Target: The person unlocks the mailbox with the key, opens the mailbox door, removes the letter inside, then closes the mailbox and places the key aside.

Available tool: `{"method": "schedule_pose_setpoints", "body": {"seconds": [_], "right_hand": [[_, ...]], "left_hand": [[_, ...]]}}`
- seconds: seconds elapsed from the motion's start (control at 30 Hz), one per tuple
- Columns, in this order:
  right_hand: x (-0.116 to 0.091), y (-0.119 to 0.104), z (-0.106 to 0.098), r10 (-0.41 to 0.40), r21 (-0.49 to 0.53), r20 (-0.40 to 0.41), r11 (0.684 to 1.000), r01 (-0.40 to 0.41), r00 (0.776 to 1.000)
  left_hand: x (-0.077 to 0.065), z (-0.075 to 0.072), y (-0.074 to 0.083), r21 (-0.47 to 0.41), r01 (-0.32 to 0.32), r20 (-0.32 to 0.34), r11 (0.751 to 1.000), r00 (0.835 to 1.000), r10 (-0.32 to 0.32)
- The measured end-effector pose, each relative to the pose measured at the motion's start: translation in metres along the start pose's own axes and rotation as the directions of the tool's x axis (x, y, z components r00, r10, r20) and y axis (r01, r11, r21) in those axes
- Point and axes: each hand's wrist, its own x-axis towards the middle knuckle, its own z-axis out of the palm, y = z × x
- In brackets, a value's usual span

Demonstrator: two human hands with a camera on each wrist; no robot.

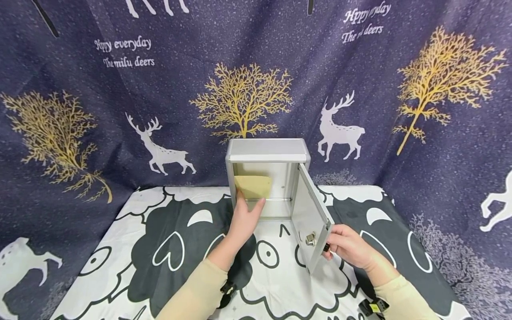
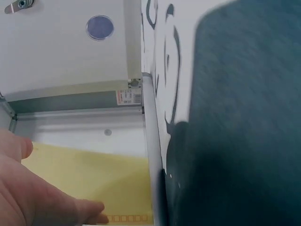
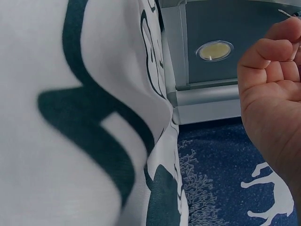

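A white metal box (image 1: 268, 150), like a mailbox, stands on the table with its front door (image 1: 306, 213) swung out to the right. Inside it is a yellow envelope (image 1: 253, 186), with a row of small printed squares visible in the left wrist view. My left hand (image 1: 245, 220) reaches into the box, its thumb and fingers spread against the envelope (image 2: 94, 174). At the door's free edge, my right hand (image 1: 350, 246) pinches a small black-headed key (image 1: 326, 247) on the outer side; its fingers are curled in the right wrist view. A metal lock (image 1: 310, 240) shows on the door's inner face.
The table is covered by a black-and-white cartoon cloth (image 1: 268, 255). A dark blue curtain (image 1: 168, 111) with deer and trees hangs close behind the box. The door has an oval window (image 3: 215, 50), and a barcode label (image 2: 128, 97) is stuck inside the box.
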Motion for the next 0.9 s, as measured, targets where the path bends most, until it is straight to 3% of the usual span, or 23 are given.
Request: {"method": "schedule_pose_setpoints", "body": {"seconds": [0.23, 0.53, 0.77, 0.9], "right_hand": [[0.0, -0.002, 0.001, 0.009, -0.002, -0.016, 1.0, -0.009, 1.0], [0.0, 0.0, 0.0, 0.013, 0.011, -0.007, 1.0, -0.013, 1.0], [0.0, 0.001, -0.001, 0.008, 0.008, -0.006, 1.0, -0.008, 1.0], [0.0, 0.001, -0.001, 0.011, 0.004, -0.007, 1.0, -0.011, 1.0]], "left_hand": [[0.01, 0.014, -0.001, -0.031, 0.027, -0.077, 0.999, 0.997, -0.029], [0.017, 0.025, -0.003, -0.047, -0.006, -0.164, 0.999, 0.986, -0.002], [0.026, 0.027, -0.002, -0.01, -0.011, -0.175, 1.0, 0.984, 0.009], [0.03, 0.028, 0.0, 0.006, 0.023, -0.179, 1.0, 0.984, -0.021]]}}
